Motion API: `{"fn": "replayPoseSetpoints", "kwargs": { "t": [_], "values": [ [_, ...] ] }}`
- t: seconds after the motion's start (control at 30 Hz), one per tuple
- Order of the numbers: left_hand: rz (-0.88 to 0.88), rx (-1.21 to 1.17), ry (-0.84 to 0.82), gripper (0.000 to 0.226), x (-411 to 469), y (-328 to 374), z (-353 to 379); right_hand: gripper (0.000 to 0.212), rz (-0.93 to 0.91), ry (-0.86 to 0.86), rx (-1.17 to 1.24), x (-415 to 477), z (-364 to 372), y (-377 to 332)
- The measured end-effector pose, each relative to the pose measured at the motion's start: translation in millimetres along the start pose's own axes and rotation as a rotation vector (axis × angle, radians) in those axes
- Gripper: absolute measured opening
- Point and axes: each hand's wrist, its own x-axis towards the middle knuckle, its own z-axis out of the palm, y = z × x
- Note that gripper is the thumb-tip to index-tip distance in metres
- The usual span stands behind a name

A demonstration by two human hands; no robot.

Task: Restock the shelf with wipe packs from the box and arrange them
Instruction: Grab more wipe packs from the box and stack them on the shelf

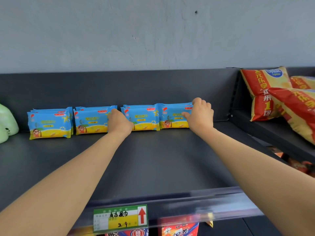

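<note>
Grey metal shelf point(153, 159) is carrying four upright groups of wipe packs point(141, 119) along its back wall; the box is not showing in view. Your right hand point(200, 114) is curling its fingers over the top corner of the rightmost group point(172, 118), thumb on the front face. Your left hand point(119, 123) is touching the right end of the second group point(92, 121); its fingers are lying out of sight, so their curl cannot be told. The packs are standing on edge, so an uneven pull is risking a forward topple into neighbouring groups.
</note>
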Motion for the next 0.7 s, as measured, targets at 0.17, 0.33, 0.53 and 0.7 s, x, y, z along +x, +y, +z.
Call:
{"fn": "replayPoseSetpoints", "kwargs": {
  "t": [0.17, 0.33, 0.53, 0.7],
  "values": [
    [0.214, 0.053, -0.042, 0.032, -25.0, 19.0, -10.5, 0.029, -0.259, -0.009, 0.041, -20.0, -11.0, -21.5],
    [0.487, 0.029, -0.199, 0.022, -75.7, 47.5, -16.9, 0.024, -0.287, 0.053, 0.051, -47.0, -44.5, -20.9],
    [0.765, -0.088, -0.476, 0.019, -151.6, 70.1, -18.0, 0.018, -0.167, 0.166, -0.065, -104.5, -98.8, 18.9],
    [0.955, -0.179, -0.735, 0.015, -223.6, 67.9, -15.6, 0.017, 0.032, 0.276, -0.146, -187.4, -139.5, 49.7]
  ]
}}
